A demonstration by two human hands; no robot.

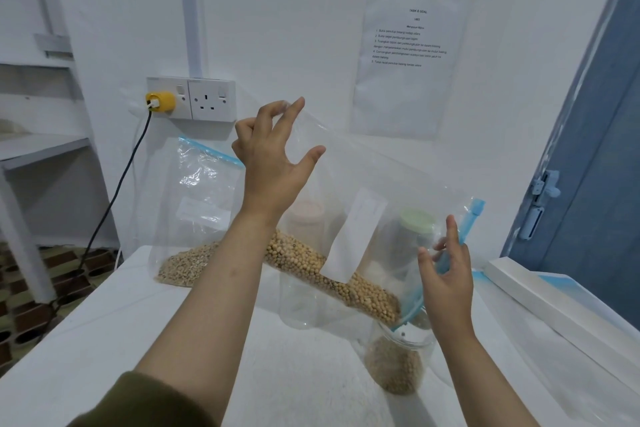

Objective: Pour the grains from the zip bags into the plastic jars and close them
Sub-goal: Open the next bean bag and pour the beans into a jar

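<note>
1 soybean bag (332, 274) mid-pour into open jar (398, 357), left hand (273, 163) pinching its corner, right hand (446, 281) gripping the blue zip; barley bag (194, 218) untouched on counter (242, 374), lids pending.

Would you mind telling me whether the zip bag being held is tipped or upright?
Tipped: the zip bag slants down from the left hand towards the jar, with beans gathered at its low blue-zip end.

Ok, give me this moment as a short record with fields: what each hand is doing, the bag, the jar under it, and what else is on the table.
left hand: pinches the raised bottom corner of the tilted zip bag
right hand: holds the bag's blue zip edge
contents: soybeans sliding toward the zip end
open jar: below the zip end, partly filled
second zip bag: grain, standing by the wall
lidded jars: behind the bag
</note>
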